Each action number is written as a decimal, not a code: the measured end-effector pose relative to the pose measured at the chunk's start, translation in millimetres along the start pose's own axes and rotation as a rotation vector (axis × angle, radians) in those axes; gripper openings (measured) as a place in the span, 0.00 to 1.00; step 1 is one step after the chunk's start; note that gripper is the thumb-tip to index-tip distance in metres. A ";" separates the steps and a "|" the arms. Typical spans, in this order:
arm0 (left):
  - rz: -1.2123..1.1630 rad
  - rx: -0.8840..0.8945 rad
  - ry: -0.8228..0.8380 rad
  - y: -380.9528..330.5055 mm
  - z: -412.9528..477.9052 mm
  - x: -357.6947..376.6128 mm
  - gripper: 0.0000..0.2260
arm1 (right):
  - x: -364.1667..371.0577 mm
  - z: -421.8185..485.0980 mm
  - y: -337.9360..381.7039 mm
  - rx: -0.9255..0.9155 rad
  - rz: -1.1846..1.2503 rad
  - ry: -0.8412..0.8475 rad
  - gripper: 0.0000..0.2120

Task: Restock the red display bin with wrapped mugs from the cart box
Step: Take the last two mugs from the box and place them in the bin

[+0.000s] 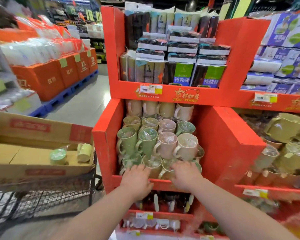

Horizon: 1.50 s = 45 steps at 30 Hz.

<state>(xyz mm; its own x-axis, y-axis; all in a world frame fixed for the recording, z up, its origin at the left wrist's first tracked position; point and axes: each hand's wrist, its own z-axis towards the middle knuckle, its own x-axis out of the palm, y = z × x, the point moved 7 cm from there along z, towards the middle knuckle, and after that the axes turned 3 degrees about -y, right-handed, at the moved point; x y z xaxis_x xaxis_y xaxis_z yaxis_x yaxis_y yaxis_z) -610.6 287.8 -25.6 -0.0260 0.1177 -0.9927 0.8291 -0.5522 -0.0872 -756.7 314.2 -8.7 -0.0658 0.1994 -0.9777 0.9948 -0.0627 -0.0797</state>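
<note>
Store aisle, stacked stock behind. The red bin (220, 144) was nearly full, with wrapped mugs (164, 144) in rows up to its back wall. Left of the bin, a cart (50, 200) carried the box (33, 129); two mugs (58, 155) lay inside, so the restock looked almost done. Both hands were at the bin's front row. The left hand (137, 177) lay flat with loose fingers on the mugs. The right hand (185, 175) bent over a rim, grip unclear.
</note>
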 end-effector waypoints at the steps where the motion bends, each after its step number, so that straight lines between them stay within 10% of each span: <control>1: 0.000 -0.015 0.001 3.2 -10.7 3.2 0.21 | 3.1 -4.2 8.2 -0.021 0.012 0.002 0.19; 26: -0.122 -0.416 0.107 282.3 -191.1 31.3 0.18 | 24.3 28.3 349.5 -0.459 -0.006 0.121 0.17; 45: -0.146 -0.394 0.047 454.1 -181.6 9.8 0.21 | -0.2 130.8 459.7 -0.294 0.054 0.153 0.17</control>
<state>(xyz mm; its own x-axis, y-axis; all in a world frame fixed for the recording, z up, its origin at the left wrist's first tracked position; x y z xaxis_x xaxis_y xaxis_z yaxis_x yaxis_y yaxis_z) -133.0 188.0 -59.9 -0.1412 0.2141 -0.9665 0.9689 -0.1703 -0.1793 -309.5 157.5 -70.6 -0.0218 0.3499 -0.9365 0.9777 0.2031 0.0531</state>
